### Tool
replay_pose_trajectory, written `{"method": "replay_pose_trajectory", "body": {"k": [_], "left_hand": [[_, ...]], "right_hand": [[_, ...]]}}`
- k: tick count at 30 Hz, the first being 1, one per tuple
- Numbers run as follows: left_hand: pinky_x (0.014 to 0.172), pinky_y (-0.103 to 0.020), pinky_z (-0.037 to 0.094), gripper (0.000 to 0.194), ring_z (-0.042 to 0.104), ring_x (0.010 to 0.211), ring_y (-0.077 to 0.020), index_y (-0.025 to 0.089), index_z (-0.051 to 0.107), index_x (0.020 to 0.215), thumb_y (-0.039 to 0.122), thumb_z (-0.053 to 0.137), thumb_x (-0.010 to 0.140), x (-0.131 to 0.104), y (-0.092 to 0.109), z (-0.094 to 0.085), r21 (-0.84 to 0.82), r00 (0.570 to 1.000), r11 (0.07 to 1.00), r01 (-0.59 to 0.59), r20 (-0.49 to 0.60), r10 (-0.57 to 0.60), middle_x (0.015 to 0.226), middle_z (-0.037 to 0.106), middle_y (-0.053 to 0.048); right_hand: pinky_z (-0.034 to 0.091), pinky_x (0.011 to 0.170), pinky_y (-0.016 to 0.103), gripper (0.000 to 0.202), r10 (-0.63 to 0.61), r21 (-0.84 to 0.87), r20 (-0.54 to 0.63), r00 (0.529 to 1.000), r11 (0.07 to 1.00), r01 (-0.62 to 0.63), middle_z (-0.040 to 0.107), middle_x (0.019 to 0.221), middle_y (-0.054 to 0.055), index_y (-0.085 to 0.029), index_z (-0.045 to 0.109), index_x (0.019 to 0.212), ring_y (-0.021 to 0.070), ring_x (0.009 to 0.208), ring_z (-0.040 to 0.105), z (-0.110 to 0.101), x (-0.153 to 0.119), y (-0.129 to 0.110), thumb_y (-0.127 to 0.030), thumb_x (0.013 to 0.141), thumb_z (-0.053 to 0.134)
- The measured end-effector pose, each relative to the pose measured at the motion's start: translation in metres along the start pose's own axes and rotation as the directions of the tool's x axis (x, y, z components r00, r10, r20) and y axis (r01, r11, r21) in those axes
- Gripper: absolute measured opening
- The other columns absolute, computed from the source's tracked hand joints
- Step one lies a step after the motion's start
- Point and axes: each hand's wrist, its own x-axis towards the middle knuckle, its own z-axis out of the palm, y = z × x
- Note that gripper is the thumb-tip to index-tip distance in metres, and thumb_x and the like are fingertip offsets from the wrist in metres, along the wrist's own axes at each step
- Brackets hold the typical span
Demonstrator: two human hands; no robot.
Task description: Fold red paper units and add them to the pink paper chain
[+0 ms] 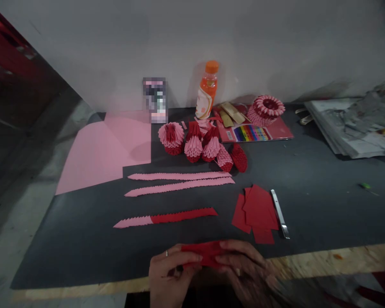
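Between my two hands, at the front edge of the table, is a small piece of red paper [208, 253], apparently folded. My left hand [171, 269] pinches its left end; a ring shows on one finger. The right end is held by my right hand [244, 261], slightly blurred. Beyond them lies a chain of folded paper pieces [167, 217], pink on the left and red on the right. Two all-pink chains [179, 185] lie farther back. To the right, a loose pile of red paper slips [258, 209] rests beside a silver utility knife [279, 214].
Pink paper sheets [99, 149] cover the back left. Several red-and-pink folded-paper pieces [193, 143] stand mid-back, near an orange drink bottle [205, 96]. A round paper vase [265, 110] sits on a red paper pack [276, 131]. Papers and grey plastic [356, 124] lie far right.
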Motion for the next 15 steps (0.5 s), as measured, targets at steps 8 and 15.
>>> {"method": "replay_pose_trajectory", "body": {"k": [8, 15], "left_hand": [[0.064, -0.028, 0.077, 0.023, 0.095, 0.066, -0.0242, 0.038, 0.101, 0.090, 0.060, 0.102, 0.096, -0.015, -0.007, 0.002, -0.020, 0.962, 0.964, 0.264, -0.062, -0.265, 0.080, 0.101, 0.000], [0.079, -0.026, 0.076, 0.061, 0.095, 0.082, -0.0217, 0.027, 0.101, 0.126, 0.073, 0.110, 0.086, -0.011, 0.005, 0.005, -0.245, 0.751, 0.720, 0.649, 0.057, -0.658, 0.094, 0.103, -0.006]], "right_hand": [[0.078, 0.063, 0.026, 0.035, 0.331, 0.270, 0.020, 0.944, 0.907, -0.324, 0.103, 0.101, 0.004, -0.047, 0.101, 0.125, 0.0262, 0.075, 0.098, 0.020, 0.005, -0.009, -0.057, 0.092, 0.106], [0.078, 0.067, 0.026, 0.042, 0.587, 0.329, -0.039, 0.809, 0.772, -0.544, 0.097, 0.079, 0.006, -0.036, 0.101, 0.102, 0.0269, 0.070, 0.096, 0.031, 0.000, -0.006, -0.068, 0.077, 0.113]]}}
